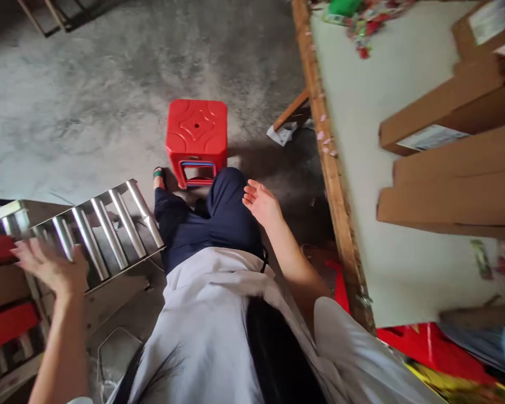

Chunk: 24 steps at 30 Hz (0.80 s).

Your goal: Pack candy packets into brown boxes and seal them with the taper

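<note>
My left hand (53, 264) is spread over the near end of a metal roller conveyor (105, 233), its fingers apart and slightly blurred. Nothing is in it; whether it touches the rollers I cannot tell. Beside my right thigh, my right hand (258, 201) hangs with loosely bent fingers and holds nothing. A red plastic stool (197, 128) stands on the floor just past my knees. Close to my left hand, at the frame's left edge, are a brown and red box (4, 286) and another red item (10, 325).
On the right, a wood-edged table (349, 168) carries several brown cardboard boxes (450, 196) and small colourful packets (364, 33). Red and yellow bags (437, 348) lie at its near end. White paper (281, 133) is on the concrete floor (122, 78) by a table leg.
</note>
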### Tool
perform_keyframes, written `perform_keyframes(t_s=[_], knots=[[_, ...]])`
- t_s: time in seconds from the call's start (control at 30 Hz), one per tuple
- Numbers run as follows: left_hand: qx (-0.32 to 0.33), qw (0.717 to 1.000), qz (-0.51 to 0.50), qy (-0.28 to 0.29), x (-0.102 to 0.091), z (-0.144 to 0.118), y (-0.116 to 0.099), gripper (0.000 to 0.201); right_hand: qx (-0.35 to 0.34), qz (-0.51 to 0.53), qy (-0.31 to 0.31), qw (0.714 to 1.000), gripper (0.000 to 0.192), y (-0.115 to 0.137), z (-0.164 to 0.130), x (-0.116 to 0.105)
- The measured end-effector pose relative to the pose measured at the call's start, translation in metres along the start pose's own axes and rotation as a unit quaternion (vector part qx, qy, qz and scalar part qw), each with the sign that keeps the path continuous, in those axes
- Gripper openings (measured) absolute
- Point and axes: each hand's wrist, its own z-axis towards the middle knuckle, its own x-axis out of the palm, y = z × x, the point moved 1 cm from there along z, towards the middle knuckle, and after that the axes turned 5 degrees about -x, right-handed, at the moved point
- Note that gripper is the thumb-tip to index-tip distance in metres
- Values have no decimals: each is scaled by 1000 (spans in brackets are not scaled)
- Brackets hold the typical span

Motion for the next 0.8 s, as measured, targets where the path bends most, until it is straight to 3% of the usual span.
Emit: perform_keyframes(t_s=[0.1,0.17,0.23,0.3,0.37,0.4,0.43,0.47,0.5,0.57,0.63,0.73,0.8], knots=[[102,986,-121,47,75,-19,-76,94,-36,-86,-30,995,58,15,-8,-11],[157,967,-191,66,109,-26,-129,92,-53,-133,-64,988,55,32,-16,-25],[203,949,-225,89,126,-29,-174,90,-79,-182,-134,971,56,57,-29,-53],[242,934,-237,113,131,-29,-206,90,-125,-244,-244,930,58,90,-48,-98],[268,921,-250,135,132,-28,-223,88,-185,-353,-392,829,55,125,-75,-155],[273,916,-255,143,134,-27,-229,86,-206,-425,-462,750,53,140,-89,-185],[273,914,-260,150,136,-27,-232,83,-203,-494,-511,674,54,152,-100,-213],[271,913,-263,157,140,-27,-236,81,-180,-545,-534,622,54,160,-109,-239],[269,911,-265,163,144,-27,-239,78,-149,-584,-541,587,53,165,-114,-261],[270,905,-273,183,154,-31,-247,71,-88,-611,-523,587,44,168,-117,-294],[252,897,-286,224,166,-40,-261,60,-55,-613,-506,605,35,167,-117,-307],[178,857,-317,365,178,-68,-296,60,-51,-618,-494,609,29,169,-130,-295],[125,791,-344,490,179,-96,-329,73,-76,-624,-499,597,29,174,-153,-273]])
